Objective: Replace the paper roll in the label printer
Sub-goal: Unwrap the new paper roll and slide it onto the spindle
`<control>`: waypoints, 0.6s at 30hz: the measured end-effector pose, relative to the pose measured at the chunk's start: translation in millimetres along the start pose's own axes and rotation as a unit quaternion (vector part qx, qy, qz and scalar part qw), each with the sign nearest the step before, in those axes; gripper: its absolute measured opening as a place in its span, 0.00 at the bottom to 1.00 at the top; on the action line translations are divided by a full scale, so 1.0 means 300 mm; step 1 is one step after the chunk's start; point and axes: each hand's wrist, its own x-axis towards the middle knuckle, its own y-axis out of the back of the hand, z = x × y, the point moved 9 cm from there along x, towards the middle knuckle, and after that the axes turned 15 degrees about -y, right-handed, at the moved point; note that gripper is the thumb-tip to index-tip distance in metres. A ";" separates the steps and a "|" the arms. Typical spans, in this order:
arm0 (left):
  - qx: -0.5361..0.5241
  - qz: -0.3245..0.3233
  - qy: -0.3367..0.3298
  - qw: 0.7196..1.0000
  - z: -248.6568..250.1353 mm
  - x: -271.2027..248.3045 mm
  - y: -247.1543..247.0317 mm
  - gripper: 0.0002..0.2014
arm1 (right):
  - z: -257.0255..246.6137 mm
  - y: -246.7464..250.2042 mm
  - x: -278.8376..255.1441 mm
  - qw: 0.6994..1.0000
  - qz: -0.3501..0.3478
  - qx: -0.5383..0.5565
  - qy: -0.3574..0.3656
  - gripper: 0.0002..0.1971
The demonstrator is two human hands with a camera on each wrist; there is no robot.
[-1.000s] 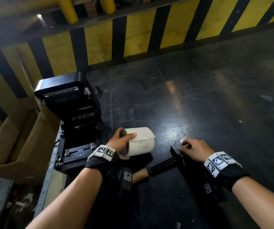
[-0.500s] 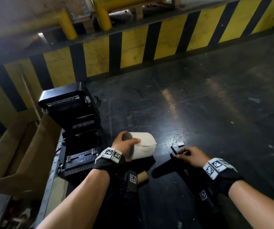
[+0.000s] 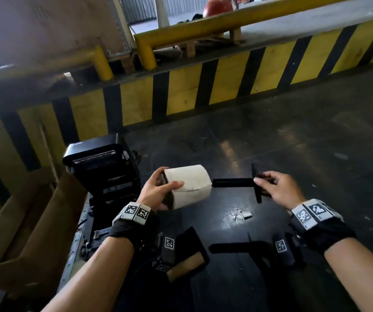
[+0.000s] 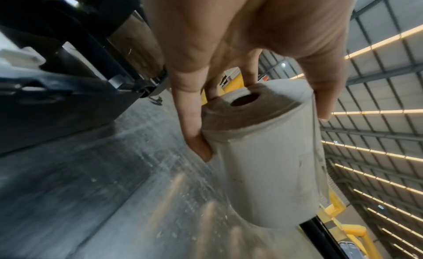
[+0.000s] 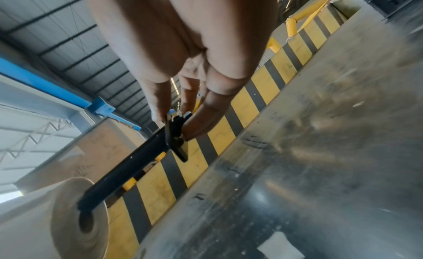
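We see the dark floor [image 3: 293, 136], with the black label printer [image 3: 104, 174] at left, lid open. Our left hand [image 3: 158, 190] wraps thumb and fingers around the white paper roll [image 3: 191, 185], held up right of the printer. Our right hand [image 3: 278, 188] pinches the black spindle [image 3: 235, 183] by its flange, its tip at the roll's core hole [image 5: 86, 220].

Dark floor [image 3: 293, 136] bears the open label printer [image 3: 104, 174].

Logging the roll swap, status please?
Left hand grips paper roll. Right hand pinches black spindle, tip at roll's core. Printer lid open. Nothing blocking.
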 end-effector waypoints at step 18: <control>-0.104 -0.073 -0.025 0.992 0.056 -0.030 0.030 0.34 | -0.200 -0.036 -0.035 0.994 0.011 0.022 0.106 0.13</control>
